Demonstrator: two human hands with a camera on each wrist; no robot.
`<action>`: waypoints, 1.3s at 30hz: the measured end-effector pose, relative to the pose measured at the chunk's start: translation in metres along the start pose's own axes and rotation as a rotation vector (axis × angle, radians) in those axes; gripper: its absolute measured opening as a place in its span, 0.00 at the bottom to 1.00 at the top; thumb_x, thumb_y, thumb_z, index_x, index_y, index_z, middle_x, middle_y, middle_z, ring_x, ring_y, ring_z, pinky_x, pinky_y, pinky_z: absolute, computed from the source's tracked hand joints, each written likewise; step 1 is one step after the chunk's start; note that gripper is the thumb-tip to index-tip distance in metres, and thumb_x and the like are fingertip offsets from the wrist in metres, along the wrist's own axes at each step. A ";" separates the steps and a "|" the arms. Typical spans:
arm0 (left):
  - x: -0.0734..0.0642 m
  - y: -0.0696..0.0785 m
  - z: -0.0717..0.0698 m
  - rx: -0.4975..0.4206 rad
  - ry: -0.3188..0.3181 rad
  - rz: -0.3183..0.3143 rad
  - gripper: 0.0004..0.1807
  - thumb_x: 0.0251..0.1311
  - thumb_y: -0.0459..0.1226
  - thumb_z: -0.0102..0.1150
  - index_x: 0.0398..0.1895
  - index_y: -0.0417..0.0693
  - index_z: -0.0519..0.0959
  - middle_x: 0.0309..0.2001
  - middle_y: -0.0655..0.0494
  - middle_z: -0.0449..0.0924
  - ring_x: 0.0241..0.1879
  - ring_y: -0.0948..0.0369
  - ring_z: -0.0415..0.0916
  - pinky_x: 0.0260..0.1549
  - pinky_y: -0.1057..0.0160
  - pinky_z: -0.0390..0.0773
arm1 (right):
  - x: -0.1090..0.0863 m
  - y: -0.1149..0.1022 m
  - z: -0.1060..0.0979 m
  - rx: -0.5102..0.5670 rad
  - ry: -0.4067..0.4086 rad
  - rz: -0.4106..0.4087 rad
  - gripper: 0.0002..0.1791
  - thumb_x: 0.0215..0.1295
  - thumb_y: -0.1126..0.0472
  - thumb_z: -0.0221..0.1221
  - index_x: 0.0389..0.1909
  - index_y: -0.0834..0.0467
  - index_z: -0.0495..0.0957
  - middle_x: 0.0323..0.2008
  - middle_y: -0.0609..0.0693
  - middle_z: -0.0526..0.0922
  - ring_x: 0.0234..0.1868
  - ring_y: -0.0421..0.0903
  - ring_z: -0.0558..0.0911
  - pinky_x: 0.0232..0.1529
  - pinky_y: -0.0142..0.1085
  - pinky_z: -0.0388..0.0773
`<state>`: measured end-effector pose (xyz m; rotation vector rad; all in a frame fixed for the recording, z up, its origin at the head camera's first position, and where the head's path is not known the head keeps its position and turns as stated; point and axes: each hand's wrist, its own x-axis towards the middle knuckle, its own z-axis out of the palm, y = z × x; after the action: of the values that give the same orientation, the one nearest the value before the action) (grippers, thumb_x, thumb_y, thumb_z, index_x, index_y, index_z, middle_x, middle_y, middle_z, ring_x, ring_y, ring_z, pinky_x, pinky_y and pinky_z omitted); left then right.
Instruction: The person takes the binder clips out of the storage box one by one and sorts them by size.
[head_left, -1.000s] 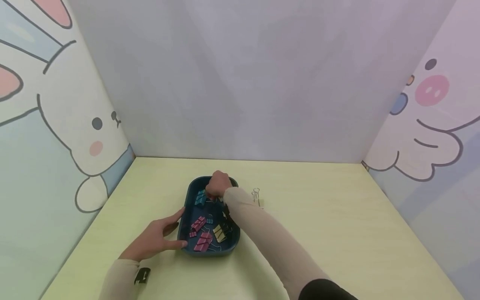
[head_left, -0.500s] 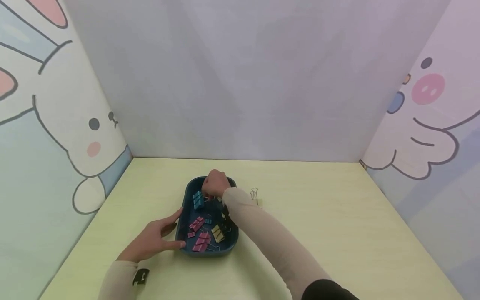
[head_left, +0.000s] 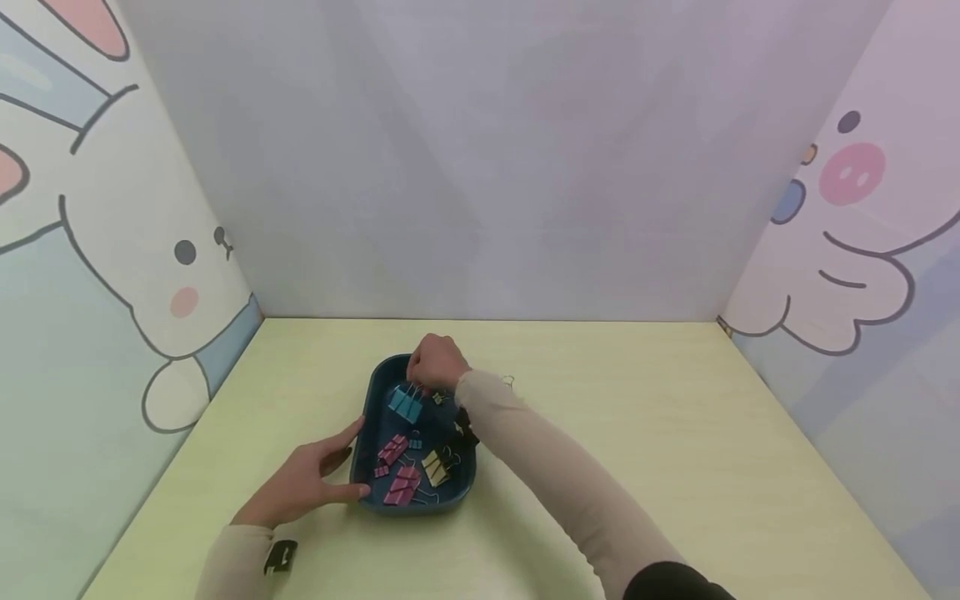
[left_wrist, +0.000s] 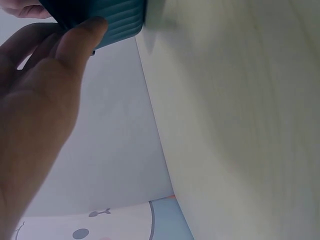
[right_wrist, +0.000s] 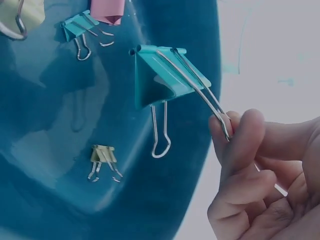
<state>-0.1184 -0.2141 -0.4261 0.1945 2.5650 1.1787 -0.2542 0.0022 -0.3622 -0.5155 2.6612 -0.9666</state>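
Resting on the bench (head_left: pixel 675 458), the tray (head_left: pixel 381 400) is being braced by the left grip (head_left: pixel 303 475) (thumb and fingers spread); inside it, the right grip (head_left: pixel 437 362) is newly tilting the large turquoise clip (right_wrist: pixel 167 77), pinching one wire handle (right_wrist: pixel 196 88), apparently bringing it under control.

Pale yellow worktop (head_left: pixel 675 433), faint wood grain. Blue tray (head_left: pixel 360 467) is sitting on it, closer to the left edge than the right. Black clip (head_left: pixel 281 556) is even nearer that left edge; another clip (head_left: pixel 509 380), mostly hidden, is towards the far edge.
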 end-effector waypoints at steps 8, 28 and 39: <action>-0.001 -0.001 -0.003 0.003 0.006 0.001 0.55 0.53 0.52 0.74 0.81 0.55 0.52 0.77 0.37 0.57 0.73 0.37 0.63 0.68 0.47 0.74 | -0.004 -0.003 -0.015 -0.074 -0.020 -0.074 0.09 0.67 0.68 0.61 0.33 0.62 0.90 0.29 0.51 0.88 0.22 0.43 0.86 0.25 0.27 0.85; 0.002 -0.002 0.001 -0.013 0.002 0.042 0.55 0.53 0.51 0.74 0.81 0.52 0.52 0.78 0.38 0.55 0.73 0.38 0.63 0.68 0.47 0.73 | -0.037 0.016 -0.062 -0.178 -0.055 -0.227 0.08 0.70 0.63 0.61 0.37 0.60 0.88 0.32 0.51 0.90 0.25 0.42 0.84 0.26 0.27 0.82; 0.000 -0.002 0.002 -0.023 0.003 0.025 0.56 0.54 0.51 0.74 0.81 0.50 0.52 0.78 0.37 0.55 0.73 0.37 0.62 0.68 0.48 0.73 | -0.047 0.036 -0.075 -0.170 -0.057 -0.192 0.08 0.70 0.64 0.60 0.36 0.60 0.88 0.32 0.55 0.90 0.24 0.40 0.82 0.29 0.30 0.82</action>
<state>-0.1179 -0.2141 -0.4284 0.2206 2.5568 1.2181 -0.2470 0.0897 -0.3241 -0.8360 2.6931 -0.7646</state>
